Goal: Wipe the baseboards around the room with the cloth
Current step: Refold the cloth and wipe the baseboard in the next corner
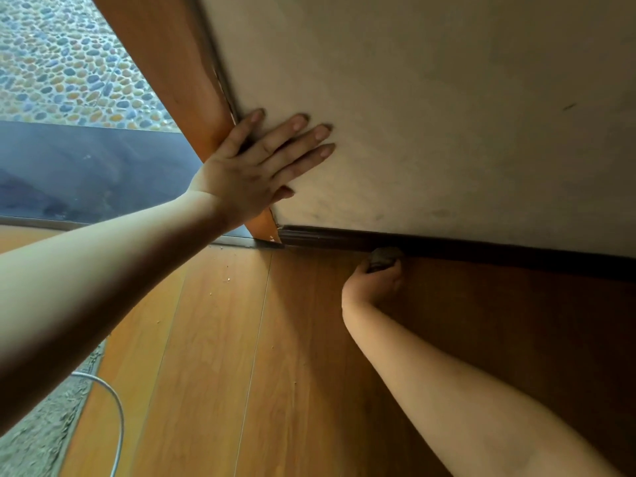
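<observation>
Pale scuffed wall [447,115], orange wooden door frame [179,80], laminate wood floor [223,356], white cable [118,407], pebbled ground outside [62,56]

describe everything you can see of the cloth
The cloth is a small grey-brown wad, dull and soft-looking, mostly hidden inside the right hand, whose fingers close around it. Only its bunched upper part shows above the hand. It is pressed against the dark baseboard where that meets the wooden floor, a little way right of the orange door frame. Its full size and any pattern cannot be told.
</observation>
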Demonstrator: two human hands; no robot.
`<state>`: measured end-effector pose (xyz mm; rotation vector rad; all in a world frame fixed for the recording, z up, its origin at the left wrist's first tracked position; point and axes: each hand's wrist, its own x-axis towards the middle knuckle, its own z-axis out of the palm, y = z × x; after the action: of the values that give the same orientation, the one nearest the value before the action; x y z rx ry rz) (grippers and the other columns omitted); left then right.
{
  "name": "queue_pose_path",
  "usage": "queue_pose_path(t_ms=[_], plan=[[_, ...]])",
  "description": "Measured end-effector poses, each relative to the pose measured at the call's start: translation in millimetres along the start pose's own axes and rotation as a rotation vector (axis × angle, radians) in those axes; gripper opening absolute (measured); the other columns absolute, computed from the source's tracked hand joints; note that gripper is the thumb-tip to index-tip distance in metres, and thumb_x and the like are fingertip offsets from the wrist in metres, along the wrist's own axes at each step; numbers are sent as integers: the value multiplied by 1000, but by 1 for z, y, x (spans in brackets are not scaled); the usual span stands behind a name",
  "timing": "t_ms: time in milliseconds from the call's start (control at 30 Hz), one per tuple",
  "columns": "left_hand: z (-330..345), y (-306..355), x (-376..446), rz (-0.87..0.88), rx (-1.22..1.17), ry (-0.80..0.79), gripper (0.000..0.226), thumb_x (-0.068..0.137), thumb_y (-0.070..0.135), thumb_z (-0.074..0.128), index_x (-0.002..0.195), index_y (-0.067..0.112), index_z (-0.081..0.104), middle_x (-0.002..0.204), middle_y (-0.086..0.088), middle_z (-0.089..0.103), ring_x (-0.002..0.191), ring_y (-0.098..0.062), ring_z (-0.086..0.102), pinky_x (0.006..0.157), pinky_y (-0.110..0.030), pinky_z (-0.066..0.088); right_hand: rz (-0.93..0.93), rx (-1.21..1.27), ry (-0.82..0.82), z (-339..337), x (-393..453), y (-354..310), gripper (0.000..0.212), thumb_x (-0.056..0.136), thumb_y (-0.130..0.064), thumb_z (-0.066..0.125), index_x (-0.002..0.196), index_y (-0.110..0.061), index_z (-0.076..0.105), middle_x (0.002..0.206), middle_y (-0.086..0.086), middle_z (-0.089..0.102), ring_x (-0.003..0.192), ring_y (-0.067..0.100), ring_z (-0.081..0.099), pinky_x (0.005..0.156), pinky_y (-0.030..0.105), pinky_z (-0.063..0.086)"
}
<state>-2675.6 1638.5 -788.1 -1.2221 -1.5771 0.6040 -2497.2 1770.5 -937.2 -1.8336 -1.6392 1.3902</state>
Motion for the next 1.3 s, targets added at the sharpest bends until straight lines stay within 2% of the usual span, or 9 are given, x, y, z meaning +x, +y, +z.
queue_pose_path(t_ms=[167,367,500,600,767,967,1033,1167,1300], plan=[[-8,0,0,31,12,-61,103,88,71,49,160,18,-2,165,-9,-7,149,-30,0,120,-54,-4,-11,40,-291,37,-58,-7,64,96,-19,64,151,-16,32,151,10,38,133,29,48,104,42,50],[-9,1,2,39,-14,-83,107,84,67,55,159,19,-5,164,-5,-6,149,-27,1,120,-53,-9,-100,11,-661,61,-102,-22,58,96,-22,65,146,-10,39,143,10,49,128,23,51,107,30,42],[-9,1,1,35,-13,-87,107,84,65,56,159,19,-4,165,-5,-7,149,-26,-1,120,-53,-10,-352,-47,-861,48,-101,-25,58,94,-16,67,147,-13,41,146,7,47,133,18,46,109,24,37],[-12,-1,2,33,-26,-89,107,84,64,57,159,18,-5,164,-6,-5,150,-27,4,120,-52,-9,-428,-33,-761,35,-98,-17,56,96,-21,65,146,-15,41,146,6,43,130,15,44,95,8,34],[-12,1,1,55,-20,-106,104,87,63,56,159,20,-4,165,-4,0,148,-22,12,119,-51,-5,-373,61,-324,13,-76,6,55,95,-24,64,145,-19,42,150,6,36,132,22,47,97,22,45],[-12,0,2,61,-1,-107,104,88,65,53,159,17,-7,164,-6,-1,148,-23,13,119,-52,-5,-332,3,-271,21,-68,-6,51,96,-22,64,143,-23,45,151,7,31,132,25,47,94,29,51],[-13,1,2,57,10,-107,106,87,65,53,158,17,-9,164,-8,-2,149,-25,11,119,-52,-6,-295,-63,-356,29,-77,-13,49,95,-19,64,141,-22,47,151,8,30,132,25,45,100,34,51],[-14,1,3,43,19,-105,106,87,66,53,159,17,-9,163,-8,-6,148,-29,-1,119,-54,-8,-629,-191,-957,48,-113,-35,41,90,-10,71,130,-12,60,137,8,48,128,24,48,110,35,40],[-17,-2,4,49,18,-115,107,86,67,55,159,18,-6,164,-7,-1,148,-29,5,120,-53,-6,-611,-207,-970,48,-129,-48,37,92,-16,68,128,-18,58,132,6,48,121,22,49,106,34,42]])
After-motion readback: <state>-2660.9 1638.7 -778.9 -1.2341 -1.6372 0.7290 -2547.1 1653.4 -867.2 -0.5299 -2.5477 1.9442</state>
